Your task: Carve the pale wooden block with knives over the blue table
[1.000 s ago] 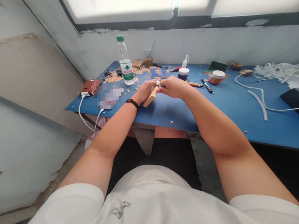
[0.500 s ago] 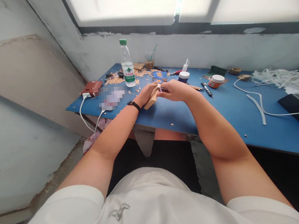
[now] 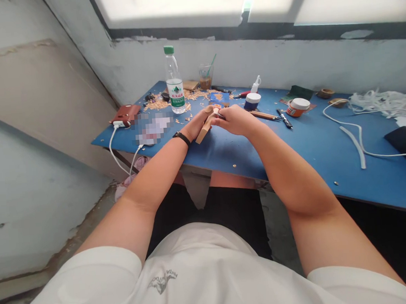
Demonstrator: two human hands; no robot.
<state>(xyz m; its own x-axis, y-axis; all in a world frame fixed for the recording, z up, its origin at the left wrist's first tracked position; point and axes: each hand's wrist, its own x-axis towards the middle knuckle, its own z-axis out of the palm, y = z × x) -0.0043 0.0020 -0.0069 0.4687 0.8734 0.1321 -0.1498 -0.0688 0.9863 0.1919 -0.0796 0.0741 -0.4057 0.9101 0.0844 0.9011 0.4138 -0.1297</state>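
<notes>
A pale piece of wood [image 3: 204,130] is tilted above the blue table, its lower end toward me. My left hand [image 3: 198,122], with a black band at the wrist, is wrapped round the wood from the left. Against the wood's upper end, my right hand [image 3: 235,119] is closed round a slim dark tool, of which only a short bit shows between the fingers. Its kind and tip are hidden. Just behind the hands lies a small blue sheet [image 3: 219,98] with wood shavings on it.
A water bottle [image 3: 175,84] stands behind my left hand amid wood shavings [image 3: 156,103]. Two lidded jars, a blue one [image 3: 252,102] and an orange one [image 3: 297,108], a pen [image 3: 284,119] and white cables [image 3: 360,134] lie rightward. A brown case [image 3: 126,115] sits at the left edge.
The view has shifted slightly. The wood has turned a little in my left hand and now stands somewhat steeper. Both hands stay closed together around it.
</notes>
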